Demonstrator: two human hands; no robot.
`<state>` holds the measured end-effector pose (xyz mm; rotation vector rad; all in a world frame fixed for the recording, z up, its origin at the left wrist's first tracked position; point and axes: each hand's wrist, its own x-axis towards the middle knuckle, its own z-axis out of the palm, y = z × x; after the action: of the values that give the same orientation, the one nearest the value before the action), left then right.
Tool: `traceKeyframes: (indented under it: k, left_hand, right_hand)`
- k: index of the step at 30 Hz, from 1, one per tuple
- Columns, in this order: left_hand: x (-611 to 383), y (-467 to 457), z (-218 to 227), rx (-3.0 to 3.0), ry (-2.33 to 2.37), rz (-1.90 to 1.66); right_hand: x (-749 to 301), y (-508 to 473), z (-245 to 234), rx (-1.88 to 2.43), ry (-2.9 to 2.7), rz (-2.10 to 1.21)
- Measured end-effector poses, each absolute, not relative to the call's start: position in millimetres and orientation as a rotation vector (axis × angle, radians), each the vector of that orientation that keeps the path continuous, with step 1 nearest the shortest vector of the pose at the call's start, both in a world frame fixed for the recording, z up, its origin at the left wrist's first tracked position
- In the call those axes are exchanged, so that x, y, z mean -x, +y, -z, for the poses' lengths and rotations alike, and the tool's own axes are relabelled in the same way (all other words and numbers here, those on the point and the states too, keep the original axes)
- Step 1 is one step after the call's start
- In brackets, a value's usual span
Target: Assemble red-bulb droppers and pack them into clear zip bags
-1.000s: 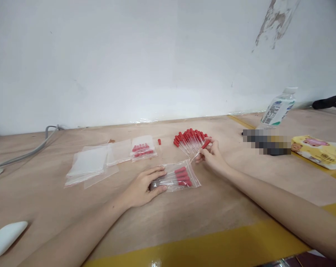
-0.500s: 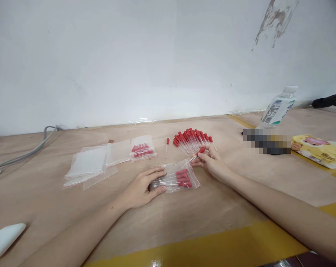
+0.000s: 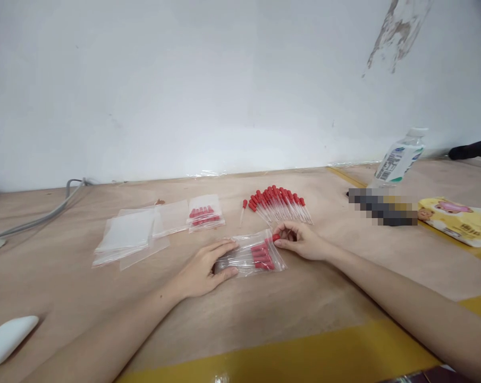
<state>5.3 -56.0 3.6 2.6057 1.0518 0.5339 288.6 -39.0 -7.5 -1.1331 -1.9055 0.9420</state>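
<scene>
A clear zip bag point(image 3: 245, 243) lies flat in front of me, with several red-bulbed droppers point(image 3: 263, 256) inside, their bulbs toward its right end. My left hand point(image 3: 204, 268) holds the bag's left end between thumb and fingers. At the open right end, my right hand point(image 3: 302, 241) pinches one dropper by its red bulb point(image 3: 276, 238). That dropper's tube reaches into the bag, its tip hard to make out. Beyond the right hand a fanned pile of droppers point(image 3: 280, 202) rests on the table, and a single dropper point(image 3: 244, 209) lies left of it.
Filled bags point(image 3: 204, 213) lie behind the left hand, beside a stack of flat bags point(image 3: 126, 234). To the right stand a tilted-looking bottle point(image 3: 399, 159), a blurred dark object point(image 3: 378, 206) and a yellow packet point(image 3: 453, 218). A white object point(image 3: 9, 340) and grey cable point(image 3: 41, 218) are left.
My right hand has moved left and toward me, sliding the dropper into the bag's mouth. My left hand stays on the bag.
</scene>
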Motion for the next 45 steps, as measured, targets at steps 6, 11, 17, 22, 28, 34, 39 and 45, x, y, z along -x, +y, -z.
traceKeyframes:
  k: [6,11,17,22,28,34,39,45]
  left_hand:
    - [-4.8,-55.0,-1.6,-2.610,1.057,-0.545]
    - [-4.9,-55.7,-1.9,-2.612,1.034,-0.566]
    - [-5.9,-55.3,-2.0,-2.614,1.047,-0.569]
    - [-6.5,-55.2,-1.8,-2.621,1.034,-0.596]
    - [-7.0,-55.7,-2.6,-2.622,1.048,-0.574]
    - [-7.0,-54.8,-1.8,-2.631,1.034,-0.599]
    - [-6.9,-54.7,-2.7,-2.620,1.048,-0.561]
    - [-6.5,-55.2,-2.9,-2.621,1.050,-0.555]
  right_hand:
    - [-277.6,-31.2,8.0,1.086,-1.946,-0.903]
    - [-278.4,-26.6,12.2,1.112,-1.868,-0.955]
    - [-273.1,-28.3,15.7,1.242,-1.748,-0.849]
    - [-265.4,-29.5,15.9,1.329,-1.774,-0.606]
    - [-259.1,-34.0,11.3,1.451,-1.810,-0.513]
    - [-258.3,-33.4,15.6,1.313,-1.949,-0.496]
    - [-270.4,-29.4,13.5,1.274,-1.903,-0.609]
    - [-265.8,-37.0,3.7,1.566,-1.814,-0.581]
